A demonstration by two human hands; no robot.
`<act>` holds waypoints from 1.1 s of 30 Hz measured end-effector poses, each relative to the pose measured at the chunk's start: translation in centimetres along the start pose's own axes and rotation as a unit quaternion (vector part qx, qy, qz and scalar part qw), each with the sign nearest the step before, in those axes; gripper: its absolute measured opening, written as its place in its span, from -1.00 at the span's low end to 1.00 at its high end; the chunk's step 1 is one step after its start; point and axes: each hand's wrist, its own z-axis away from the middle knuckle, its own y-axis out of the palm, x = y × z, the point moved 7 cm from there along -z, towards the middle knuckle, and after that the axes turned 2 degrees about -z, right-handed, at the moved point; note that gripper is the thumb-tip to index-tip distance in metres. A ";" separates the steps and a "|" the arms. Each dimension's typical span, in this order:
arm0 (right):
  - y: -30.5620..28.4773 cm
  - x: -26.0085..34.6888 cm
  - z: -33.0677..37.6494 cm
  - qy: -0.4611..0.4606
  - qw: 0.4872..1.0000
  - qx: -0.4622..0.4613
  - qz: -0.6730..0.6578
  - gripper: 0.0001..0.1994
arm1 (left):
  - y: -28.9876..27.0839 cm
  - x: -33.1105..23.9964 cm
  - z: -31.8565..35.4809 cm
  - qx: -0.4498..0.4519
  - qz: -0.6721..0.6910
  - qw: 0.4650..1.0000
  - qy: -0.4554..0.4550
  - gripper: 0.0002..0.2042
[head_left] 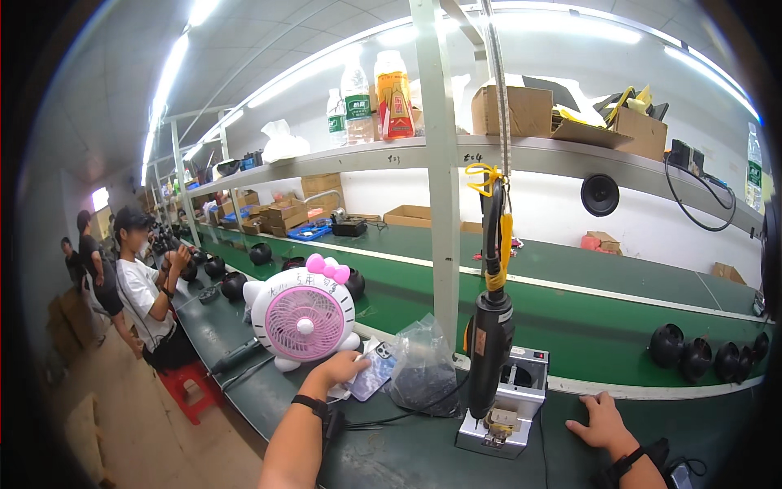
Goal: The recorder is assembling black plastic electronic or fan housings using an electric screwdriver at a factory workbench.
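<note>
My left hand reaches over the bench, fingers stretched out at the left edge of a phone in a pale patterned case. Whether they grip its edge I cannot tell. Beside the phone lies a clear plastic bag with small dark pieces in it. My right hand rests flat on the green bench top with its fingers apart, holding nothing. Between my hands a black electric screwdriver hangs upright, its tip close to a grey metal screw feeder.
A white and pink fan stands behind my left hand. Several round black housings sit along the belt at right, more at far left. A post carries a shelf with bottles and boxes. A person works at left.
</note>
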 end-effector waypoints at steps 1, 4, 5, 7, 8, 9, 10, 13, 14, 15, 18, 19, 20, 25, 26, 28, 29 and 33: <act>0.1 -0.2 0.1 0.004 1.000 0.000 0.001 -0.26 | 0.4 -1.7 0.6 -0.001 -0.086 0.996 -0.001 -0.57; 0.0 0.1 0.1 -0.010 1.000 -0.008 0.010 -0.26 | 0.1 -2.4 0.7 -0.048 -0.214 0.975 0.036 -0.46; -0.2 0.3 0.2 -0.006 1.000 -0.006 0.003 -0.26 | -0.4 -2.6 0.8 -0.090 -0.256 0.960 0.073 -0.39; -0.3 0.2 0.2 0.001 1.000 -0.005 -0.003 -0.26 | -0.2 -3.5 1.2 -0.086 -0.251 0.961 0.079 -0.42; -0.3 0.0 0.2 0.002 1.000 -0.003 0.001 -0.26 | 0.0 -3.1 0.9 -0.052 -0.206 0.975 0.070 -0.45; -0.2 0.0 0.1 0.001 1.000 -0.001 0.005 -0.25 | 0.3 -2.8 0.8 -0.019 -0.160 0.985 0.060 -0.47; -0.3 0.1 0.1 0.000 1.000 -0.001 0.005 -0.25 | 0.3 -2.8 0.8 -0.020 -0.160 0.985 0.060 -0.47; -0.3 0.1 0.1 0.010 1.000 0.008 0.003 -0.25 | 0.6 -2.7 0.8 -0.003 -0.093 0.994 0.049 -0.60; -0.2 0.0 0.1 0.014 1.000 0.009 0.006 -0.25 | 0.9 -2.8 0.6 0.026 -0.038 0.998 0.042 -0.64; -0.2 -0.1 0.1 0.016 1.000 0.010 0.009 -0.25 | 1.1 -2.8 0.6 0.053 0.017 0.998 0.034 -0.69; 0.0 -0.3 0.0 0.009 1.000 0.006 0.014 -0.25 | 1.5 -1.6 -0.4 0.083 0.108 0.990 0.022 -0.73; 0.0 -0.3 0.0 0.008 1.000 0.006 0.014 -0.25 | 1.4 -0.9 -0.9 0.081 0.109 0.991 0.022 -0.73; 0.0 -0.2 0.0 0.006 1.000 0.004 0.017 -0.26 | 0.9 -0.2 -1.3 0.057 0.090 0.994 0.030 -0.71; -0.2 0.4 0.2 0.018 1.000 0.007 0.000 -0.26 | -0.6 -1.7 -0.7 -0.076 -0.083 0.989 0.096 -0.68; -0.2 0.3 0.3 0.012 1.000 0.003 -0.002 -0.27 | -0.4 -3.1 -0.3 -0.085 -0.219 0.966 0.106 -0.68; 0.0 0.2 0.3 0.003 1.000 0.001 -0.006 -0.27 | 0.1 -5.1 1.1 -0.102 -0.344 0.927 0.109 -0.61; 0.0 0.2 0.3 -0.005 1.000 -0.010 0.000 -0.27 | 0.7 -5.5 1.6 -0.102 -0.345 0.927 0.105 -0.61; 0.2 -0.1 -0.1 -0.032 0.999 -0.029 0.007 -0.27 | 3.4 -6.6 2.4 -0.099 -0.401 0.891 0.189 -0.53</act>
